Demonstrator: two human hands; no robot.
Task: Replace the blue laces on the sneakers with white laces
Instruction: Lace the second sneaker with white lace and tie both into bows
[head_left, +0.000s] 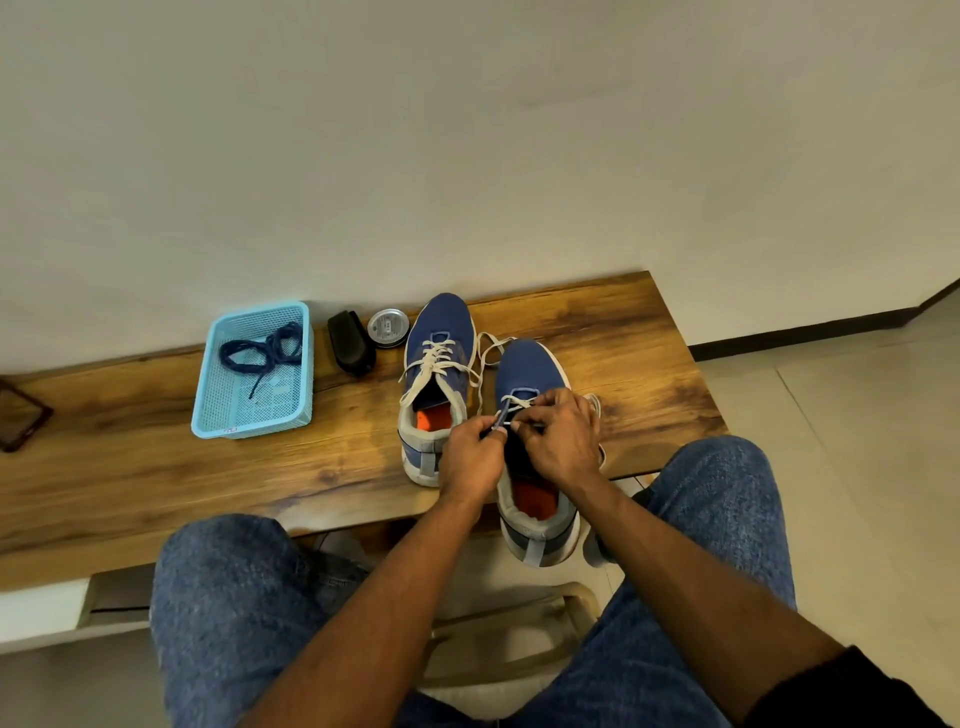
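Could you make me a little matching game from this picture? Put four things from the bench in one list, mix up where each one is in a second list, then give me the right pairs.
Things:
1. blue laces
2. round tin
3. left sneaker
4. right sneaker

Places or states:
A. under both hands, only partly laced
B. lying in the light blue basket
C. laced in white, no hand on it
D. between the black object and a sneaker's toe

Pairs: 1-B, 2-D, 3-C, 4-A

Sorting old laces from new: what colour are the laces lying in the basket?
Dark navy blue laces, in the light blue plastic mesh basket; seen in the head view.
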